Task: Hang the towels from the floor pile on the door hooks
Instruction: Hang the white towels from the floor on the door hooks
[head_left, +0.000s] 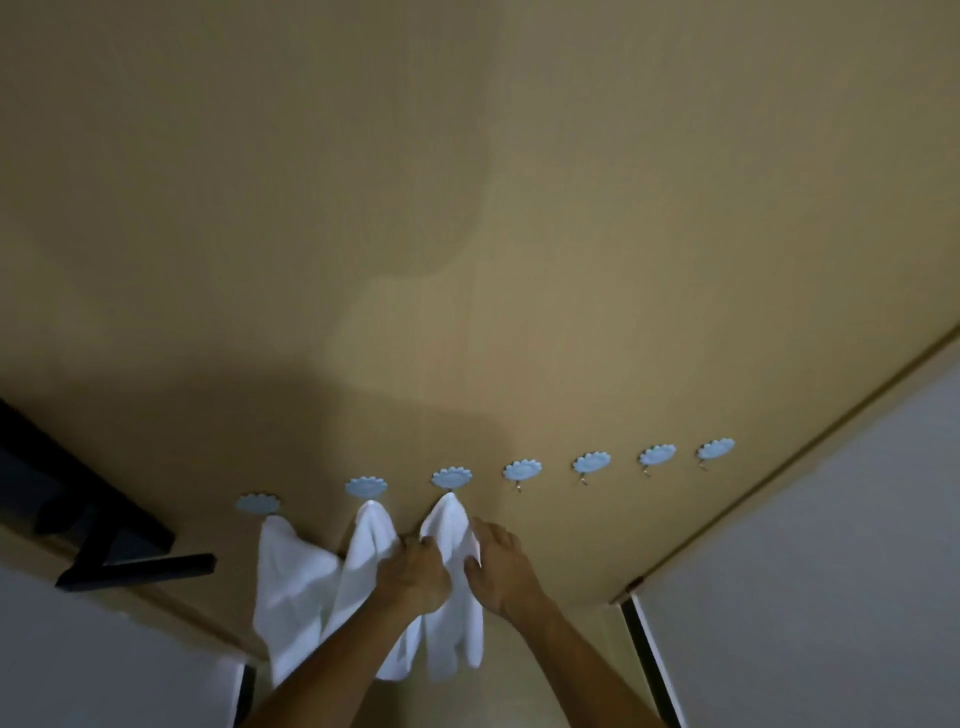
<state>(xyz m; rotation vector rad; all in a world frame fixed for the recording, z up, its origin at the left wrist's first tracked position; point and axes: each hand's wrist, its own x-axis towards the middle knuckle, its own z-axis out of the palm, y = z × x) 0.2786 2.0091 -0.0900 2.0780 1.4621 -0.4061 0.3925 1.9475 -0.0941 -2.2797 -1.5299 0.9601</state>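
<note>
The 3rd white cloth towel (451, 525) hangs from a pale-blue flower-shaped hook (451, 477); the left hand (415, 569) grips its fold, and the right hand (498, 564) pinches its edge.

Both forearms bare – no sleeves, watch or rings seen on left hand (415, 571) or right hand (501, 569).
</note>
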